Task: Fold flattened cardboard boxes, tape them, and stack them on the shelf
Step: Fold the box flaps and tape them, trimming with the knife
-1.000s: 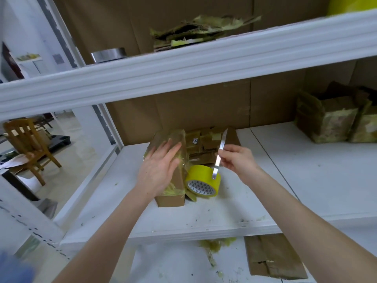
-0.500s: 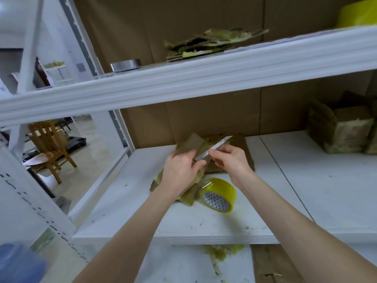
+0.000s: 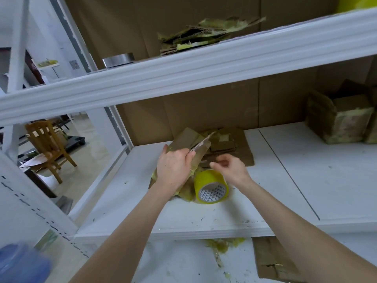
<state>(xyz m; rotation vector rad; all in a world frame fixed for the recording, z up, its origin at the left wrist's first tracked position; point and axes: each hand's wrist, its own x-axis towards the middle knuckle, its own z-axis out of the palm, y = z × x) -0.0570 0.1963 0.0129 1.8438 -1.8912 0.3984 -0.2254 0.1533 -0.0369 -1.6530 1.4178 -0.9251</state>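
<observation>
Well, low in the far left corner we had a blurred blue shape (image 3: 22, 264), and beyond the rack's post a wooden chair (image 3: 48, 144) stood out on the floor. Up on the upper shelf (image 3: 183, 74) sat a shiny metal tin (image 3: 118, 59), with a heap of torn cardboard scraps (image 3: 204, 35) to its right.

Down on the white shelf (image 3: 306, 180), the left hand (image 3: 173, 168) had hold of the cardboard box (image 3: 201, 152). Its fingers bent over the box's upper side and its thumb lay against a thin pale strip (image 3: 204, 140) along the top edge. We could not tell whether that strip was tape or a flap. The box stood tilted near the shelf's left end, its foot down beside the tape roll (image 3: 212, 186). That yellow roll lay right against the box, its open core turned toward us.

Just right of the box the right hand (image 3: 230, 170) hovered above the roll, fingers loosely curled, thumb and forefinger near each other, nothing visible between them. Behind both hands a pile of flattened cardboard (image 3: 234, 144) lay against the back wall. Well apart, at the far right, made-up boxes (image 3: 342, 121) sat on the shelf. Below, on the lower shelf (image 3: 173, 262), we saw yellow-green tape scraps (image 3: 222, 244) and a cardboard piece (image 3: 271, 260).
</observation>
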